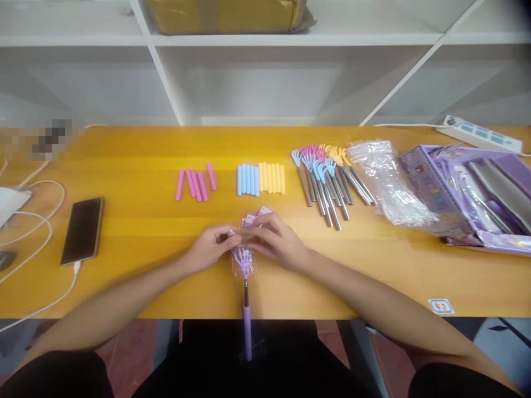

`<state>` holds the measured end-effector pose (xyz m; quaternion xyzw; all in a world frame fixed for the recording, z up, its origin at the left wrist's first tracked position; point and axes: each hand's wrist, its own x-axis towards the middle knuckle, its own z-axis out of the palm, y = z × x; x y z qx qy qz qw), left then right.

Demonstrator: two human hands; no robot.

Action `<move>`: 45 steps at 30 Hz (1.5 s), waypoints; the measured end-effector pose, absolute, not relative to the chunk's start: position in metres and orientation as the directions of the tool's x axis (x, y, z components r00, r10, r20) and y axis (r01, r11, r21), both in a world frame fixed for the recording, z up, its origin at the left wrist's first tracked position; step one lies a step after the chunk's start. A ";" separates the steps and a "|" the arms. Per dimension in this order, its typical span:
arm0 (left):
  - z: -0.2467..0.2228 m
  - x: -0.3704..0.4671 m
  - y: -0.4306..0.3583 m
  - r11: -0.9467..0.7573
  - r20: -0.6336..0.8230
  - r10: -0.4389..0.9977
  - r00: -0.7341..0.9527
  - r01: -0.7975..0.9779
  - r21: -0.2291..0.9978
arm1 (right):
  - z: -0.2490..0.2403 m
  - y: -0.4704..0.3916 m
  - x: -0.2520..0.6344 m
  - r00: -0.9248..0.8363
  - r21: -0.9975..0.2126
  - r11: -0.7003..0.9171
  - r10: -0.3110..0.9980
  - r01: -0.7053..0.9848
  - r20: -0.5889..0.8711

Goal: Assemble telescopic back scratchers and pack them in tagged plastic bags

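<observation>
A purple back scratcher point(247, 326) points its claw away from me, and its handle hangs past the table's front edge. A transparent plastic bag point(237, 266) surrounds it. My left hand point(211, 247) has thumb and forefinger pinched on the bag's top end, just beyond the claw. From the other side, my right hand point(282, 243) closes its fingers at the same end; the exact grip is partly hidden. Small purple printed cards point(264, 210) lie behind the right fingers.
Pink tubes point(194, 185), blue tubes point(248, 180) and yellow tubes point(271, 178) lie beyond my hands. To the right are metal-handled back scratchers point(329, 185), plastic bags point(390, 182), a purple box point(440, 188) and a power strip point(479, 134). A phone point(83, 229) lies left.
</observation>
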<state>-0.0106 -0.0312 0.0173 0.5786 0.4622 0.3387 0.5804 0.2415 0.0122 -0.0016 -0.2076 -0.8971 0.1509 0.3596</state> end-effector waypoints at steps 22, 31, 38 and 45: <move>0.010 -0.004 -0.034 0.030 -0.129 0.885 0.448 0.221 0.975 | 0.011 0.018 0.234 -0.419 -0.576 0.764 0.643 0.291 0.642; 0.006 -0.006 -0.032 -0.248 0.099 0.843 0.529 0.217 0.944 | 0.015 0.031 0.235 -0.378 -0.792 0.533 0.828 0.298 0.415; 0.014 -0.012 -0.033 -0.136 0.019 0.875 0.483 0.209 0.968 | 0.022 0.052 0.270 -0.461 -0.579 0.506 0.855 0.640 0.238; 0.015 -0.014 -0.034 -0.180 0.063 0.858 0.510 0.184 0.966 | 0.015 0.051 0.277 -0.501 -0.580 0.475 0.856 0.662 0.129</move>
